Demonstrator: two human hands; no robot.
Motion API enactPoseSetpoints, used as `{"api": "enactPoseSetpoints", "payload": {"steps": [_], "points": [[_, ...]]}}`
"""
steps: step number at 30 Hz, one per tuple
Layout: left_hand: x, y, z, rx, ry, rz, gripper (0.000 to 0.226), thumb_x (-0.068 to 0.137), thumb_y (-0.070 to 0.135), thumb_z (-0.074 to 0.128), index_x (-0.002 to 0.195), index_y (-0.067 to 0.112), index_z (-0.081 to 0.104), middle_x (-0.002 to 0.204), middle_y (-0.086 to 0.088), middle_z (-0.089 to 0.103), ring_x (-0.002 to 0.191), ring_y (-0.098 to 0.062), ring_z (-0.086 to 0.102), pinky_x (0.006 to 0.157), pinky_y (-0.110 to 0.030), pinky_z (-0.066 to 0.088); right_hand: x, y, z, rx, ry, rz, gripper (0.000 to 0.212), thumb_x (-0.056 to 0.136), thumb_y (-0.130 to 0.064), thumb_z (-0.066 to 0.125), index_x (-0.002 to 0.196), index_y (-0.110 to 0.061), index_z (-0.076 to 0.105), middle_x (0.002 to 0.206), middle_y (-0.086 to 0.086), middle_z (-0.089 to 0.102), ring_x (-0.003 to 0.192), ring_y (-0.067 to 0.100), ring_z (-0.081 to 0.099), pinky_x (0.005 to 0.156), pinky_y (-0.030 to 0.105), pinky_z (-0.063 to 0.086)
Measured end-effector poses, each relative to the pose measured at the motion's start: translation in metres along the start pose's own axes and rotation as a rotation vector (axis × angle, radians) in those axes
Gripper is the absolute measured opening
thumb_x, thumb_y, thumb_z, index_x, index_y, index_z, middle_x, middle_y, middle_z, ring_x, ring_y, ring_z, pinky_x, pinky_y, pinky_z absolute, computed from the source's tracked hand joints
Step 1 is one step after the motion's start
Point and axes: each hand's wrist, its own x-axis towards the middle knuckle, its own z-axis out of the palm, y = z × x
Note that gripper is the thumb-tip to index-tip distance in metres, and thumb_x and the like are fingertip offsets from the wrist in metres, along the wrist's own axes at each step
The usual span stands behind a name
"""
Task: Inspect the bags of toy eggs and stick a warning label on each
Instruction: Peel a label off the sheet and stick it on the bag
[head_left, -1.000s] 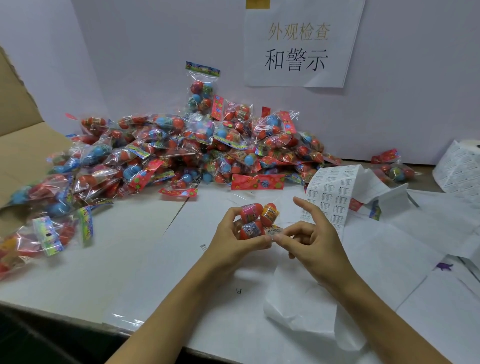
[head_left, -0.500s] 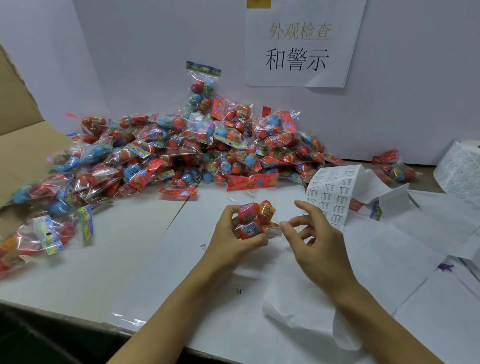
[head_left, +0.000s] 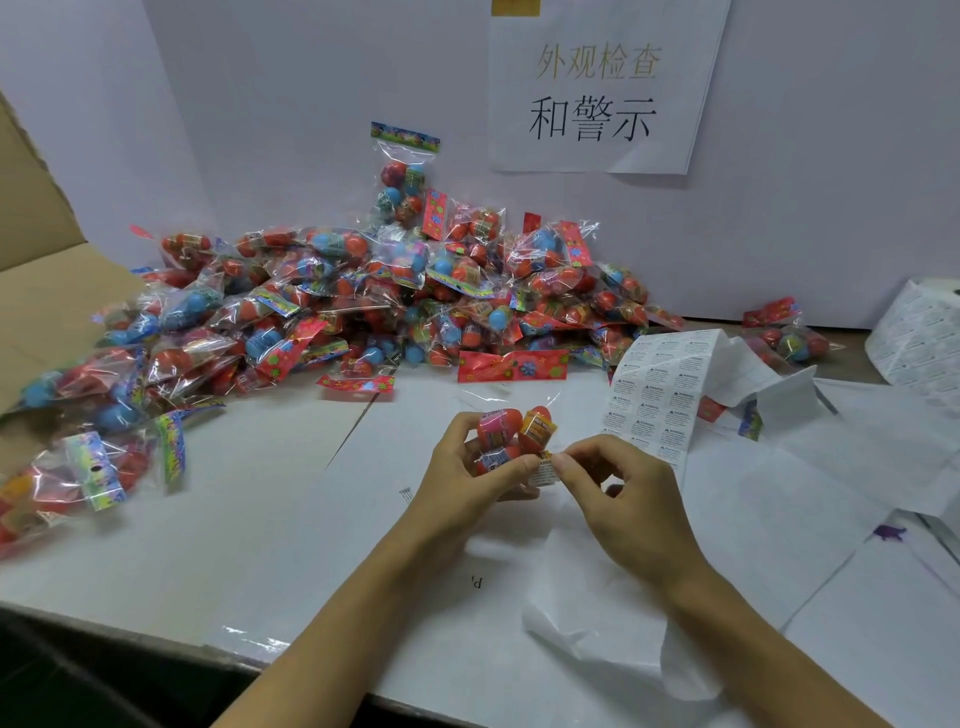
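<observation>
Label (head_left: 543, 472) is going onto the bag of eggs (head_left: 511, 434) near the table's front edge: my left hand (head_left: 467, 475) grips the bag, my right hand (head_left: 618, 491) pinches the label. The pile (head_left: 363, 301) along the back edge probably still waits.

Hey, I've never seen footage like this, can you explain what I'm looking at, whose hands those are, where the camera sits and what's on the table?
There is no machine here: a person wears a camera on the head, looking down at their own hands. The left hand grips a clear bag of toy eggs. The right hand pinches a small warning label against that bag. Behind them on the white table lies a big pile of similar bags. A sheet of labels curls up at the right, and a paper sign hangs on the wall.
</observation>
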Motion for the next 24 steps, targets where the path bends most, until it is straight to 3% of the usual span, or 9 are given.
{"api": "enactPoseSetpoints", "payload": {"steps": [6,12,16,19,24], "points": [[-0.0010,-0.0018,0.0010,-0.016,0.017,0.046,0.046,0.086,0.010,0.080,0.124,0.020,0.058,0.105,-0.005,0.077,0.094,-0.027,0.077,0.074,-0.032,0.062,-0.0009,-0.0023,0.0017,-0.107,0.063,-0.052,0.015,0.089,-0.016,0.076,0.076,-0.019,0.068,0.070,-0.010,0.064,0.071,0.011,0.058,0.058,0.012,0.040],[0.0016,-0.0014,-0.0024,-0.071,0.058,0.058,0.042,0.089,0.007,0.076,0.125,0.016,0.057,0.112,-0.016,0.075,0.096,-0.029,0.077,0.077,-0.035,0.063,0.0022,0.0035,-0.0012,-0.145,0.089,0.030,0.014,0.088,-0.014,0.074,0.076,-0.014,0.068,0.070,-0.008,0.064,0.075,0.011,0.058,0.063,0.023,0.048],[0.0029,-0.0007,-0.0022,-0.063,0.035,0.034,0.051,0.083,0.015,0.081,0.128,0.019,0.055,0.118,-0.016,0.072,0.098,-0.029,0.077,0.081,-0.038,0.064,0.0031,0.0020,-0.0007,-0.006,0.093,0.130,0.014,0.091,-0.030,0.071,0.079,-0.023,0.068,0.072,-0.013,0.067,0.074,0.005,0.060,0.062,0.015,0.047],[0.0019,-0.0004,-0.0016,-0.077,0.006,0.020,0.065,0.074,0.024,0.085,0.132,0.018,0.054,0.120,-0.018,0.070,0.100,-0.030,0.076,0.083,-0.038,0.063,0.0037,0.0011,0.0018,0.073,0.031,0.219,0.020,0.085,-0.046,0.072,0.082,-0.027,0.070,0.077,-0.013,0.070,0.072,0.009,0.063,0.063,0.016,0.049],[0.0041,0.0009,-0.0031,-0.162,0.018,-0.014,0.059,0.081,0.011,0.083,0.132,0.017,0.055,0.113,-0.015,0.075,0.100,-0.032,0.076,0.081,-0.036,0.063,0.0047,0.0017,-0.0003,0.148,-0.029,0.253,0.020,0.080,-0.040,0.080,0.088,-0.023,0.073,0.078,-0.004,0.071,0.070,0.014,0.064,0.065,0.025,0.053]]}}
